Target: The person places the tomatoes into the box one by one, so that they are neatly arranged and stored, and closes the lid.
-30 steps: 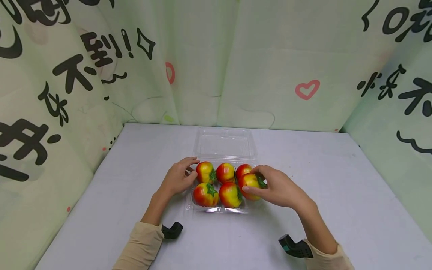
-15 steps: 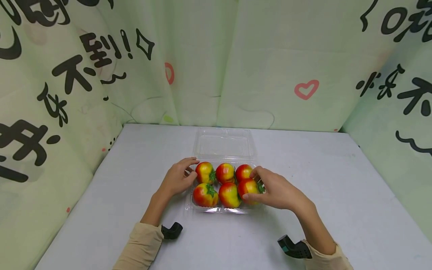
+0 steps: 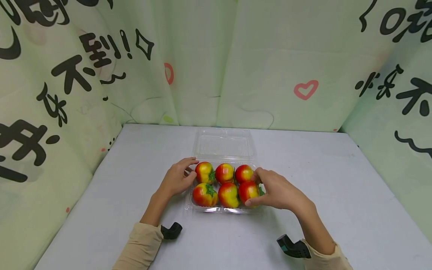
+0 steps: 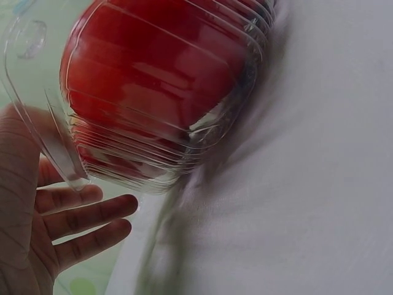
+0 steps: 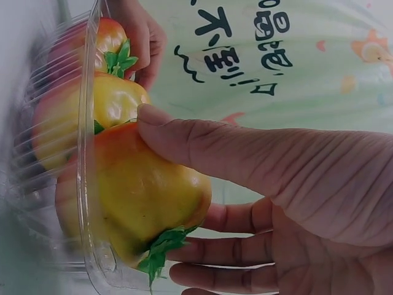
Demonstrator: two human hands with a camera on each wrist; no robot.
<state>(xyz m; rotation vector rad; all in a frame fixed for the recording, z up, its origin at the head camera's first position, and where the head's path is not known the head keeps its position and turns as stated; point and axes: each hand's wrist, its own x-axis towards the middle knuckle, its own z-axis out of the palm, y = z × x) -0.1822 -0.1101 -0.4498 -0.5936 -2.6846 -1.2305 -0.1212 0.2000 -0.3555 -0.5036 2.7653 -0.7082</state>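
Observation:
A hinged clear plastic box (image 3: 192,206) stands mid-table, holding several red-and-yellow fruits with green leafy tops. My right hand (image 3: 281,189) is around the front-right fruit (image 3: 248,190), thumb on its near side. In the right wrist view the thumb tip touches that fruit (image 5: 135,190), and the other fingers (image 5: 239,249) extend loosely beside its leaves. My left hand (image 3: 179,178) rests at the box's left edge. In the left wrist view, its relaxed fingers (image 4: 92,215) lie under the clear rim, beside a red fruit (image 4: 153,67) seen through the wall.
The box's clear lid (image 3: 224,144) lies folded back behind the fruits. White cloth covers the table (image 3: 320,180). Green printed curtains (image 3: 270,67) stand at the back and sides. A black wrist camera (image 3: 172,230) is on the left arm, and another (image 3: 293,246) on the right.
The right hand has lowered the front-right fruit into its corner of the box. The gap between its thumb and fingertips has widened slightly. The left hand has stayed put.

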